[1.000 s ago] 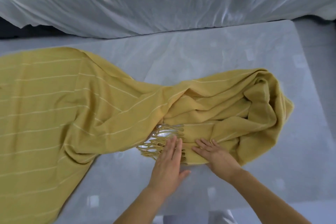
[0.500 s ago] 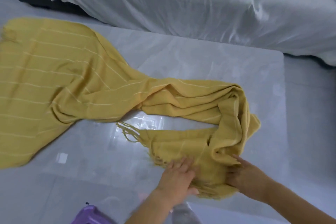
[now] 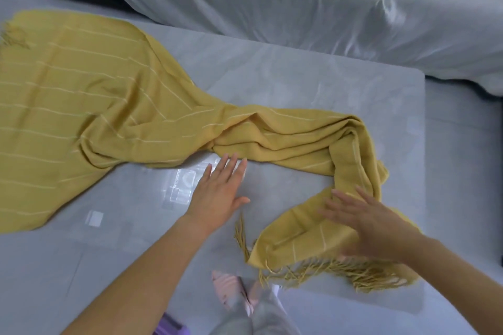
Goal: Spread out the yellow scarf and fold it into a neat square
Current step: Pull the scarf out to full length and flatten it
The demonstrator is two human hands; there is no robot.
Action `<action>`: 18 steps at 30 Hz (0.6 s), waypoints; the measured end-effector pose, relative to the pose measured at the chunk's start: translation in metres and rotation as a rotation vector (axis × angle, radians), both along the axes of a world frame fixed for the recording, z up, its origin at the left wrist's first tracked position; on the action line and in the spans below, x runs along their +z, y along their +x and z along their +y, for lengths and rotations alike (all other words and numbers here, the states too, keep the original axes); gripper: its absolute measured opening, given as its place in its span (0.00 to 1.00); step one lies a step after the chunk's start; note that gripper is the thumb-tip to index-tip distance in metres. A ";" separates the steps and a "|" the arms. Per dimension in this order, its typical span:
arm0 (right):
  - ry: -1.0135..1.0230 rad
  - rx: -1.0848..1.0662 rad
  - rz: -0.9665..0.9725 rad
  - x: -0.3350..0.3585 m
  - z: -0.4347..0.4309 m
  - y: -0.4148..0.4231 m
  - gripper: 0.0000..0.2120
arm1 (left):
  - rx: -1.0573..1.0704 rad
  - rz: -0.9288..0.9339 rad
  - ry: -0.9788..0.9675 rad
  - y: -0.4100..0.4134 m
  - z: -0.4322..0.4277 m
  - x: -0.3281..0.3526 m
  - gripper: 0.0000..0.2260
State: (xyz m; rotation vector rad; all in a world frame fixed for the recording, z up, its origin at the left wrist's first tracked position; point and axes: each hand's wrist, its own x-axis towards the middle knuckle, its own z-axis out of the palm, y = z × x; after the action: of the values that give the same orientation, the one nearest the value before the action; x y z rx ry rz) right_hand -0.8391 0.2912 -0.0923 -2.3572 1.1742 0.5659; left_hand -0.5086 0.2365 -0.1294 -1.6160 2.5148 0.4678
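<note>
The yellow scarf (image 3: 89, 106) with thin pale stripes lies across a glossy grey table (image 3: 313, 81). Its left part is spread flat; the middle is bunched into a rope that bends down at the right. The fringed end (image 3: 299, 242) lies near the table's front edge. My left hand (image 3: 220, 190) is flat on the bare table, fingers apart, fingertips just touching the bunched middle. My right hand (image 3: 364, 220) rests open on the fringed end, slightly blurred.
A sofa under a white sheet (image 3: 272, 0) stands behind the table. The table's right edge (image 3: 423, 171) drops to a grey floor. Below the front edge I see my legs, a pink slipper (image 3: 231, 288) and a purple object (image 3: 168, 328).
The fringed end has been drawn toward the front right and laid flatter. My left hand left it and moved up-left to the bunched middle. My right hand now lies on top of the end.
</note>
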 end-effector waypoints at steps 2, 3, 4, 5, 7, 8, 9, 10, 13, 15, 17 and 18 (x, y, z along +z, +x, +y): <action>0.039 -0.028 -0.061 0.002 -0.026 0.027 0.41 | -0.008 -0.009 -0.006 0.002 -0.004 0.000 0.39; 0.053 -0.041 -0.095 0.002 -0.039 0.040 0.43 | -0.012 -0.017 -0.007 0.004 -0.007 0.000 0.40; 0.032 -0.042 -0.130 -0.001 -0.052 0.050 0.44 | -0.007 -0.027 -0.008 0.006 -0.010 -0.002 0.41; -0.006 -0.042 -0.159 -0.005 -0.064 0.060 0.45 | 0.005 -0.032 -0.013 0.009 -0.016 -0.004 0.41; -0.043 -0.074 -0.190 -0.015 -0.091 0.077 0.45 | 0.070 -0.034 -0.032 0.015 -0.033 -0.005 0.42; -0.057 -0.095 -0.195 -0.021 -0.106 0.085 0.43 | 0.115 -0.031 -0.038 0.019 -0.043 -0.005 0.41; -0.066 -0.117 -0.193 -0.028 -0.121 0.093 0.42 | 0.162 -0.030 -0.023 0.023 -0.054 -0.008 0.40; -0.073 -0.138 -0.186 -0.034 -0.137 0.101 0.42 | 0.210 -0.045 0.007 0.028 -0.066 -0.010 0.39; -0.119 -0.194 -0.149 -0.049 -0.180 0.129 0.42 | 0.314 -0.060 0.036 0.038 -0.097 -0.022 0.39; -0.145 -0.221 -0.149 -0.056 -0.204 0.152 0.40 | 0.339 -0.077 0.078 0.042 -0.111 -0.034 0.38; -0.153 -0.233 -0.088 -0.068 -0.221 0.173 0.40 | 0.340 -0.115 0.125 0.043 -0.120 -0.047 0.38; -0.146 -0.249 -0.029 -0.077 -0.229 0.180 0.40 | 0.344 -0.125 0.137 0.044 -0.123 -0.052 0.37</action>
State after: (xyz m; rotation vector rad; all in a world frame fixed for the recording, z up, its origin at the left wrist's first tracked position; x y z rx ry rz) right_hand -0.6595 0.0627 -0.1691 -2.2793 1.5127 0.3710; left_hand -0.4645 0.1139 -0.1819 -1.9614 2.0727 0.5397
